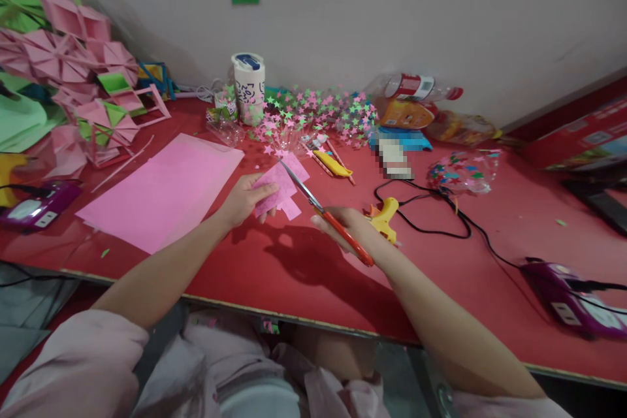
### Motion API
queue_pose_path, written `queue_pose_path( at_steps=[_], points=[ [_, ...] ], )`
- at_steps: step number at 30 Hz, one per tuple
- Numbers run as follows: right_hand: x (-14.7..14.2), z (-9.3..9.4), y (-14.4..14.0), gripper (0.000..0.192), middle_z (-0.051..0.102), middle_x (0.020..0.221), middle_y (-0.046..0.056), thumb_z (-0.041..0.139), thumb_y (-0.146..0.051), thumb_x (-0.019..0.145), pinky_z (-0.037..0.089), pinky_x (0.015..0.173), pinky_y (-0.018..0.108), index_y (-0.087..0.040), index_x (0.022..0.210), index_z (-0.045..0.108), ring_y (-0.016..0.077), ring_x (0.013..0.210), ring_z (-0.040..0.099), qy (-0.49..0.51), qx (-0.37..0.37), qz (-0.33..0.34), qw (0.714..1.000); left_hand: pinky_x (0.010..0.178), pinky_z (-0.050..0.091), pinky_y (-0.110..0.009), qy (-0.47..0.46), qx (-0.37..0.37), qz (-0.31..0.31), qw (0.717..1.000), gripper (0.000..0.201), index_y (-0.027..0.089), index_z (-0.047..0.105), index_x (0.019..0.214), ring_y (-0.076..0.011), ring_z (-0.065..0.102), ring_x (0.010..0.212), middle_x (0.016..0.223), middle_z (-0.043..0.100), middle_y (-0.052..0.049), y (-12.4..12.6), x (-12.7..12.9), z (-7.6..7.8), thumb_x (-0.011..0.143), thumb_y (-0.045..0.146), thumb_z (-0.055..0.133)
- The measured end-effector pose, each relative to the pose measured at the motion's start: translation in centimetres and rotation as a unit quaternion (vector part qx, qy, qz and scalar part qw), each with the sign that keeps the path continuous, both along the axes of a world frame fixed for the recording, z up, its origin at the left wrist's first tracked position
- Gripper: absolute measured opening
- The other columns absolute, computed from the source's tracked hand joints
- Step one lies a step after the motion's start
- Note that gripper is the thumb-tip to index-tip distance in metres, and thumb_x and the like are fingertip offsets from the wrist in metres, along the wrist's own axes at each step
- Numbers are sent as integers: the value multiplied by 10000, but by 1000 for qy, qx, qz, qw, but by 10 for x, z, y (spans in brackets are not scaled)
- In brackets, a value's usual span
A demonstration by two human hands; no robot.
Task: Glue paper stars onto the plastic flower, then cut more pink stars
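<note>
My left hand (247,199) pinches a small pink paper (277,186) above the red table, thumb on top. Lines seem to be marked on the paper, too faint to read. In my right hand (350,225) is a pair of scissors (313,200) with red handles, the blades pointing up and left. The blade tips overlap the upper part of the pink paper; whether they are cutting into it I cannot tell. A smaller pink piece (290,209) sticks out at the paper's lower edge. Large pink paper sheets (166,189) lie left of my left hand.
Behind my hands stand clear bags of paper stars (313,114) and a white tumbler (249,88). A yellow glue gun (385,219) lies right of my right hand, near a black cord. Pink and green paper structures (68,59) fill the left. Plastic bottles (416,87) lie against the wall.
</note>
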State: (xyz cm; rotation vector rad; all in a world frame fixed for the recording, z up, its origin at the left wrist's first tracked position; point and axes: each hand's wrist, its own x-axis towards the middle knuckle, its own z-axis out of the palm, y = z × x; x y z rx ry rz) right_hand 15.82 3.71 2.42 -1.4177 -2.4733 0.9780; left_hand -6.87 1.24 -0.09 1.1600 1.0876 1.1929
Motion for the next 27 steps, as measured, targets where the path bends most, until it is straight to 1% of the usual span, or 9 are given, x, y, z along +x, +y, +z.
queue_pose_path(
  at_steps=[2,5,10,14,16,18,22,25,27],
  points=[
    [0,-1,1,519,369,477,-42,447,-697,763,271,474,248,-214,587,382,102,449,377,8,-18,-2,1000,299,339,-172,-4,1,0,1000,285,153,526,680,-76,475,281,454,605,23,0,1,-1,747,410,628],
    [-1,-1,2,529,346,450,-47,452,-707,751,257,460,248,-219,571,358,99,424,371,12,-26,-6,1000,302,345,-173,-13,-1,2,1000,292,153,523,671,-81,486,284,453,607,18,0,1,-1,736,414,638],
    [-1,8,-3,528,337,436,-49,444,-697,764,237,455,249,-216,560,369,94,416,347,-7,-7,-21,1000,293,343,-178,-16,-6,8,1000,310,153,526,670,-84,476,277,445,602,16,0,0,0,717,430,656],
    [-2,11,-8,502,344,435,-46,462,-667,775,246,463,252,-213,572,394,101,433,359,27,-4,-39,999,309,365,-186,-20,-13,0,1000,295,146,550,699,-92,493,289,465,618,6,-1,0,1,725,422,653],
    [-3,10,-9,479,356,442,-49,477,-653,766,258,469,251,-211,595,413,101,442,367,67,-16,-44,997,335,396,-197,-11,-31,-33,999,286,137,577,734,-110,532,317,495,643,-13,-4,4,2,728,413,655],
    [-6,7,-10,457,374,457,-54,499,-642,741,269,475,249,-207,621,428,96,449,368,104,-24,-52,993,369,430,-209,3,-59,-81,995,268,127,609,780,-129,577,361,538,670,-38,-8,9,4,740,389,652],
    [-10,4,-14,405,375,468,-63,518,-595,706,276,476,249,-207,641,421,89,452,352,137,-21,-73,988,456,496,-231,5,-95,-141,985,196,126,634,851,-150,640,452,609,701,-57,-14,18,5,758,299,635],
    [-10,4,-15,370,358,464,-63,523,-542,706,275,484,254,-219,621,364,92,455,352,149,-3,-100,984,510,534,-256,2,-86,-173,981,244,123,620,878,-179,683,531,663,721,-69,-12,19,4,717,296,680],
    [-8,6,-14,384,366,468,-56,517,-547,720,281,496,259,-223,616,340,100,467,363,153,8,-113,982,481,516,-238,12,-70,-167,983,265,123,606,834,-171,673,509,629,709,-57,-9,16,4,695,327,702]
  ],
)
